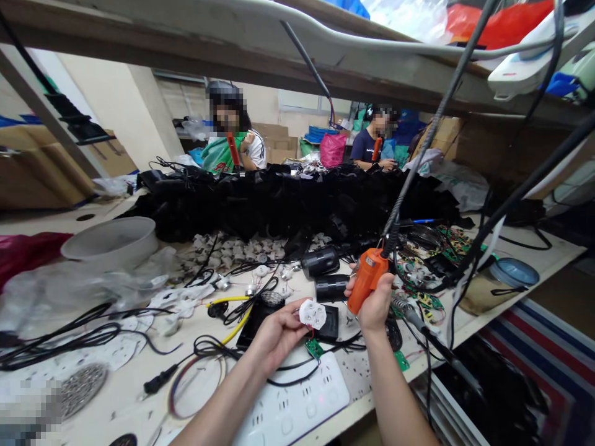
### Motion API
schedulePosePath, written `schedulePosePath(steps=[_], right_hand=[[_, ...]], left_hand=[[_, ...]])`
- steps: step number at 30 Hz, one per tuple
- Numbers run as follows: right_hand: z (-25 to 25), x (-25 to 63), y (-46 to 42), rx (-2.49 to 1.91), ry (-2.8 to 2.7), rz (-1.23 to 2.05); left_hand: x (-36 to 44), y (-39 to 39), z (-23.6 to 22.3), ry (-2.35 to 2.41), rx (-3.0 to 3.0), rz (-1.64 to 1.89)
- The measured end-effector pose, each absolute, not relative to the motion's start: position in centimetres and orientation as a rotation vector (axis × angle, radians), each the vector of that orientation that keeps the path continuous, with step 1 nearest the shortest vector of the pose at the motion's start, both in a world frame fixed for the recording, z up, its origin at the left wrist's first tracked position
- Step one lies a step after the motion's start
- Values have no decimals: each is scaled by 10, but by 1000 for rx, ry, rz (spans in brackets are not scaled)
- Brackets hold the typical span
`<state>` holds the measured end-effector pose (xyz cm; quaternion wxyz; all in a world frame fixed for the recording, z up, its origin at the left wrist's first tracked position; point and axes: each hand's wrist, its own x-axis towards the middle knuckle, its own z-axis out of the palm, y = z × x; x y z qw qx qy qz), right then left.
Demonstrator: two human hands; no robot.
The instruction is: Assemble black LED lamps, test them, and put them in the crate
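Note:
Pinched in my left hand [281, 331] is a white round LED lens module [312, 314] with several clear lenses on its face. Thin wires run from it down to a small green circuit board [315, 349], which hangs just above a white power strip [297, 402]. My right hand [374, 303] is wrapped around an orange electric screwdriver [368, 279], which hangs from a coiled spring and cord. The driver's lower end points down, to the right of the module and apart from it; its bit cannot be made out. Black cylindrical housings [332, 287] lie behind both hands.
Many white lens parts [237, 251] lie before a long heap of black pieces [279, 204]. Left are a translucent bowl [111, 238], black cables and a dish of screws [83, 390]. A soldering iron [418, 322] and circuit boards are at right. Two people sit across the bench.

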<state>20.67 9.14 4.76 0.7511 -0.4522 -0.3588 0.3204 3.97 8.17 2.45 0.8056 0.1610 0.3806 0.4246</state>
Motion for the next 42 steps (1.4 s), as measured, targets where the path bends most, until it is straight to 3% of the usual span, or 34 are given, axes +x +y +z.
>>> schedulePosePath(steps=[12,27,38,42], right_hand=[[45,196,87,-1017,-790,731],[65,209,48,-1012,-758,860],[41,205,19,-1034,-635,969],[39,203,23,-1013,-680,975]], left_hand=[[67,79,17,1061,719,891],[69,72,22,1676,1667,694],[68,70,24,1725,1838,680],[62,65,27,1668,1929,834]])
